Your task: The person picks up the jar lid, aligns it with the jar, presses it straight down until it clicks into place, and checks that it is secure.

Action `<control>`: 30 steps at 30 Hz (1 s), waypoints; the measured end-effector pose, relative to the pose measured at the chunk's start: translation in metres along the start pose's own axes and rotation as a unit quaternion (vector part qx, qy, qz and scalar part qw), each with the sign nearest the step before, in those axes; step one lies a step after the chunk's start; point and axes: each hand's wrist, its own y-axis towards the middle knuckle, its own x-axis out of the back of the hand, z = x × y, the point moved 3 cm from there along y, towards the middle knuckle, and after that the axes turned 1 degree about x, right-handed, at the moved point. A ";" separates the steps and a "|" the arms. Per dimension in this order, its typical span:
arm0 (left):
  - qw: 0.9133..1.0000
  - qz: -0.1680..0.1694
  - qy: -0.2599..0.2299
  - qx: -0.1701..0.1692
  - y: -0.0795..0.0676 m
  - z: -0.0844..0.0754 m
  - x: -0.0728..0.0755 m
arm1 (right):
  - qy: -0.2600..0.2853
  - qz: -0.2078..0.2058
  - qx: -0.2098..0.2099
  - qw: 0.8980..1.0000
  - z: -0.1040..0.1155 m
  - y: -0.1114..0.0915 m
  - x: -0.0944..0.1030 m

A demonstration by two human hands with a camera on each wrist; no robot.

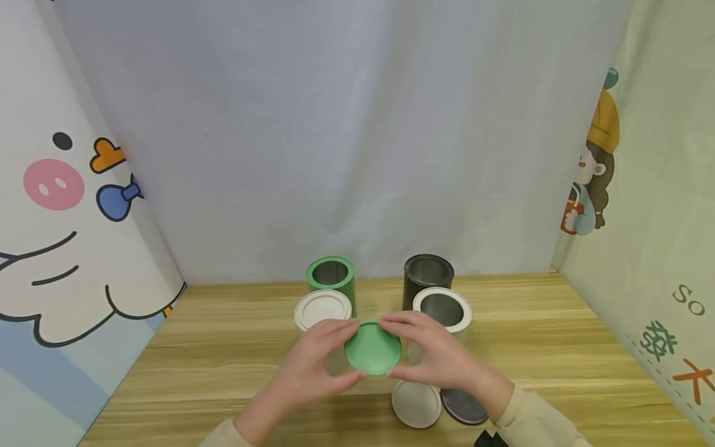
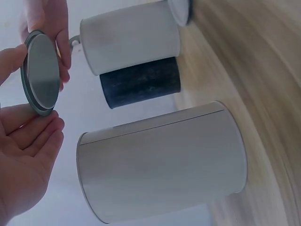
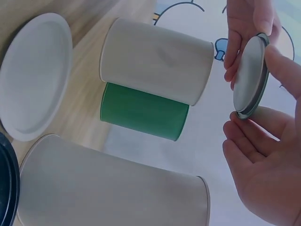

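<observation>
A round green lid (image 1: 373,349) is held in the air above the table by both hands. My left hand (image 1: 313,363) pinches its left edge between thumb and fingers, while my right hand (image 1: 438,351) pinches the right edge. The lid's metallic underside (image 2: 43,70) shows in the left wrist view. Behind the left hand stands a white can (image 1: 323,309) with its lid on, and behind that an open green can (image 1: 346,288). An open white can (image 1: 463,310) stands behind the right hand, with an open black can (image 1: 410,292) farther back.
A white lid (image 1: 416,403) and a black lid (image 1: 465,406) lie on the wooden table (image 1: 234,347) near the right forearm. A pale cloth (image 1: 279,155) hangs behind the cans. Printed cartoon sheets flank the table on both sides.
</observation>
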 end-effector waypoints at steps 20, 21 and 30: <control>0.998 -0.026 -0.007 0.062 0.014 0.008 0.000 | 0.040 -0.068 -0.049 0.996 -0.009 0.005 0.002; 0.997 -0.028 -0.005 0.065 0.015 0.009 -0.001 | 0.039 -0.071 -0.052 0.995 -0.010 0.006 0.002; 0.996 -0.054 0.003 0.070 0.015 0.021 0.001 | 0.038 -0.091 -0.076 0.992 -0.015 0.015 -0.008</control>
